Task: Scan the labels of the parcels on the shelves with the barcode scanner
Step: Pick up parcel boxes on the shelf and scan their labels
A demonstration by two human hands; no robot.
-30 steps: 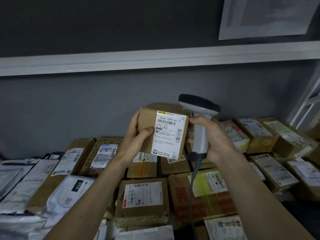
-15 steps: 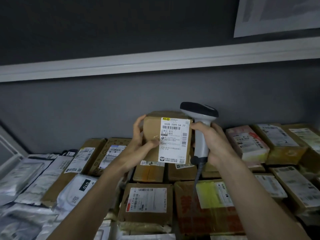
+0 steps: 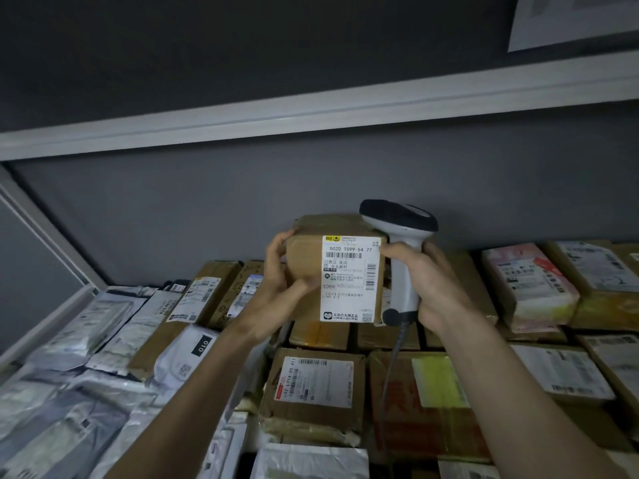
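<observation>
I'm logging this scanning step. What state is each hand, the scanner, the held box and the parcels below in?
left hand: gripping the held box's left side.
right hand: closed around the scanner handle.
barcode scanner: upright beside the box, head pointing left and away, not at the label.
cardboard box: lifted above the pile, label facing the camera.
parcels on shelf: lying flat, labels up.

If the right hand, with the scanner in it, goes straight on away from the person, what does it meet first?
Most likely the grey back wall of the shelf. The right hand holds the scanner upright beside the box, above the parcels. Nothing shows between it and the wall, though depth is hard to judge.
</observation>
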